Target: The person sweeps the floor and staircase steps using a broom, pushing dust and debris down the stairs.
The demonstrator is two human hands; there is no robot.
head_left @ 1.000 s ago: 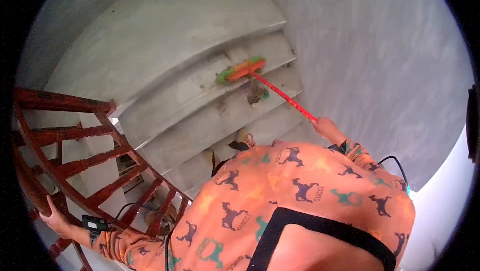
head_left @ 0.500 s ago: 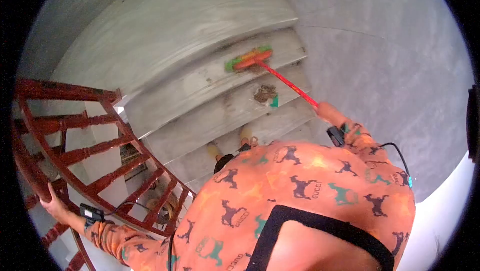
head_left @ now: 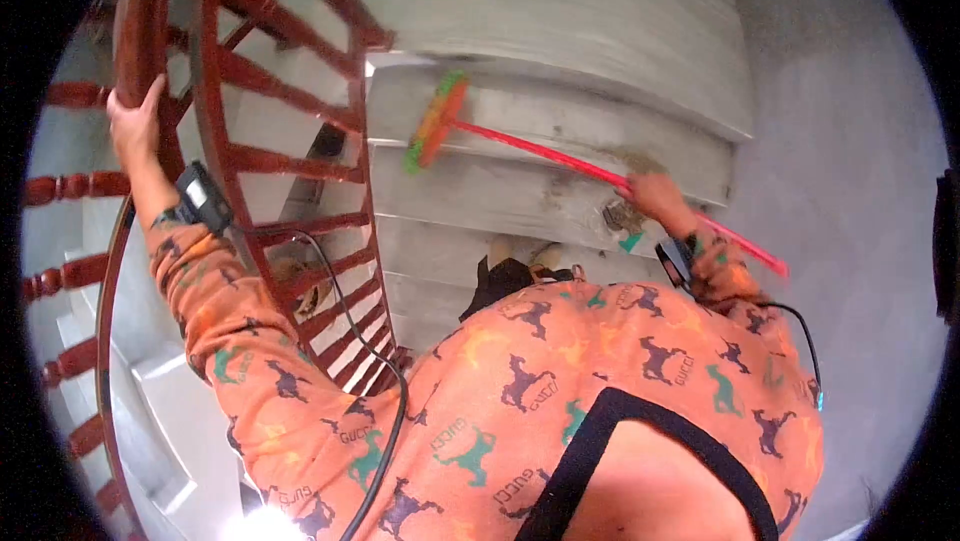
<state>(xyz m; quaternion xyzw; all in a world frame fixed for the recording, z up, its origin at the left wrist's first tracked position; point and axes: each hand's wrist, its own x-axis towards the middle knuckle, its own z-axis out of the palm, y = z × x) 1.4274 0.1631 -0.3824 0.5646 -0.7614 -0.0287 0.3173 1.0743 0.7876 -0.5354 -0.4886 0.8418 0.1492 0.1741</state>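
My right hand (head_left: 660, 203) is closed around the red handle (head_left: 540, 151) of a broom, whose end sticks out past my wrist. The broom's orange head with green bristles (head_left: 438, 123) lies across a stair tread near the foot of the balusters. On the left, my left hand (head_left: 137, 131) grips the dark red wooden handrail (head_left: 145, 21), its thumb showing on the near side. Close below my right hand sits a small heap of dirt (head_left: 618, 213) with a green scrap (head_left: 630, 241), partly behind the hand and wrist.
Grey stair steps (head_left: 470, 186) curve between the balustrade (head_left: 290, 91) and a grey wall (head_left: 830, 161). My feet (head_left: 548, 256) stand on a lower step. A black cable (head_left: 345, 301) runs along my left arm. Dust marks the treads.
The broom head has moved left to the balustrade side and turned. My right hand now holds the handle farther along. My left hand has moved up the rail, and the view has turned.
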